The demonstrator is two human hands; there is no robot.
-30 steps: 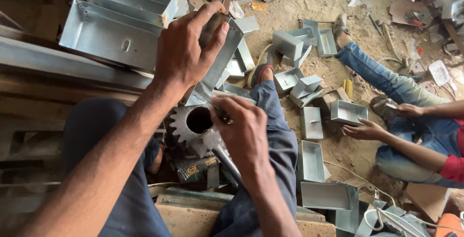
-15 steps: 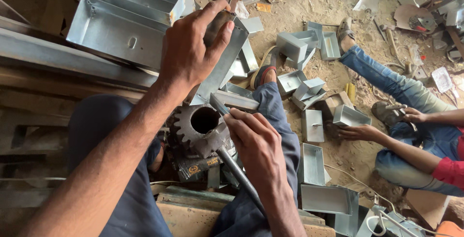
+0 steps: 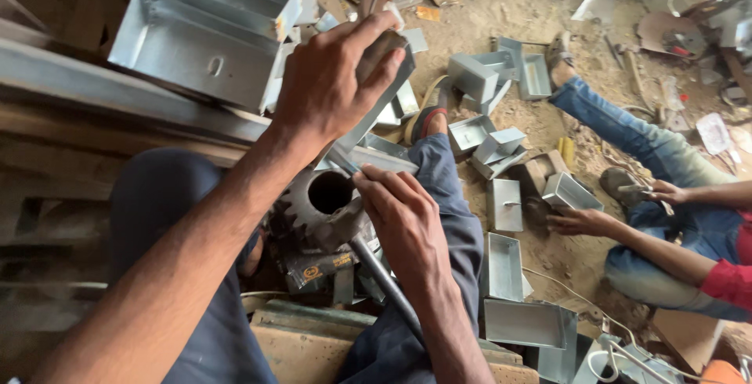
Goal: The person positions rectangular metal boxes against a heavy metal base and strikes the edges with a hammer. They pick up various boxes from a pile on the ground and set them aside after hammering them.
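The left hand (image 3: 333, 86) grips a thin, stiff, sharp-edged metal strip (image 3: 368, 122) near its top, over the heavy gear (image 3: 317, 204), while the right hand (image 3: 403, 223) fingers close on a hammer (image 3: 376, 266), best held by flat faces.

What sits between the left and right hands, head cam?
Head view: the bent sheet-metal piece spans the gap, gripped high by the left hand, with the right hand at its lower end over the toothed gear.

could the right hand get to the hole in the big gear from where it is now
Probably yes. The right hand rests at the rim of the gear, whose hole lies open and uncovered. The left hand holds a sheet-metal piece above, not over the hole.
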